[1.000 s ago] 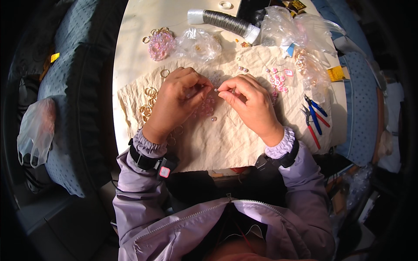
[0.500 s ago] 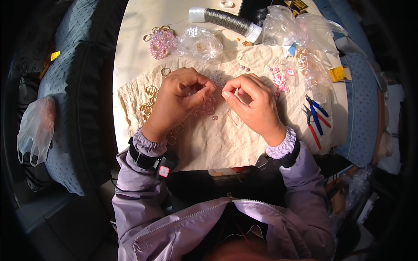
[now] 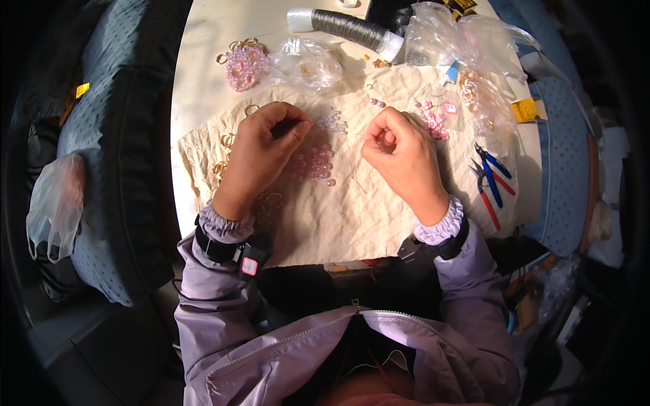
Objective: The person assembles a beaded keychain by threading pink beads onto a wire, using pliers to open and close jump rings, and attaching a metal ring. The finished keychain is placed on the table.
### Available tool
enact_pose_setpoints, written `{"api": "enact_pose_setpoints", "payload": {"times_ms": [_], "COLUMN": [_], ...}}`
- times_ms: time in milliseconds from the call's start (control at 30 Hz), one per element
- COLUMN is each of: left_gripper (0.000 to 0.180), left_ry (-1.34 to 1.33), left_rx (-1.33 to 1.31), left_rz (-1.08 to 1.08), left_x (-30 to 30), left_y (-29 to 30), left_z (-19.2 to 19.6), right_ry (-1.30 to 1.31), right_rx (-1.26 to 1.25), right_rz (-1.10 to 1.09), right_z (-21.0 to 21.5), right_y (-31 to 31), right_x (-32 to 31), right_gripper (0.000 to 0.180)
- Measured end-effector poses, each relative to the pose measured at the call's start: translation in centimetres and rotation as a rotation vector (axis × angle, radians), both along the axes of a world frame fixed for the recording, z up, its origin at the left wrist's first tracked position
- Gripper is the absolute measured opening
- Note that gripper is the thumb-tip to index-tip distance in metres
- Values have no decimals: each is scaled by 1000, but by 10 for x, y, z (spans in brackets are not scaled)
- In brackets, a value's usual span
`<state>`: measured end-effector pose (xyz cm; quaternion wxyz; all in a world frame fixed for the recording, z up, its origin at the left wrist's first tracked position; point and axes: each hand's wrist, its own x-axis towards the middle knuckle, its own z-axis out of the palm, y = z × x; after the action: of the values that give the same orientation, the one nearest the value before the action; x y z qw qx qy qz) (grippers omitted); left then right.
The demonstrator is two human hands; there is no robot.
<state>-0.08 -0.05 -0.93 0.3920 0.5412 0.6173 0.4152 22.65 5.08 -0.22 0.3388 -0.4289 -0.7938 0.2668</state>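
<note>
Left hand (image 3: 261, 152) and right hand (image 3: 399, 152), both curled with fingertips pinched, contents too small to tell, over pink beads (image 3: 315, 162) on beige cloth (image 3: 338, 216).

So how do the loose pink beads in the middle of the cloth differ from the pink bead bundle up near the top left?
The loose pink beads lie scattered singly on the cream cloth, between the two hands; the pink bead bundle is packed into one tight cluster on the bare table, off the cloth. The bundle has gold rings at its edge; the loose beads have none among them. Both are translucent pink.
</note>
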Motion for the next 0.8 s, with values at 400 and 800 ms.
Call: {"api": "enact_pose_setpoints", "payload": {"times_ms": [400,800], "left_gripper": [14,10], "left_ry": [1,125], "left_rx": [-40,115], "left_rz": [-42,-88], "left_x": [-2,3], "left_y": [0,2], "left_z": [0,-1], "right_ry": [-49,-78], "right_rx": [48,42], "right_rz": [21,28], "right_z": [-1,-3], "right_y": [2,3], "right_x": [0,-2], "right_gripper": [17,12]}}
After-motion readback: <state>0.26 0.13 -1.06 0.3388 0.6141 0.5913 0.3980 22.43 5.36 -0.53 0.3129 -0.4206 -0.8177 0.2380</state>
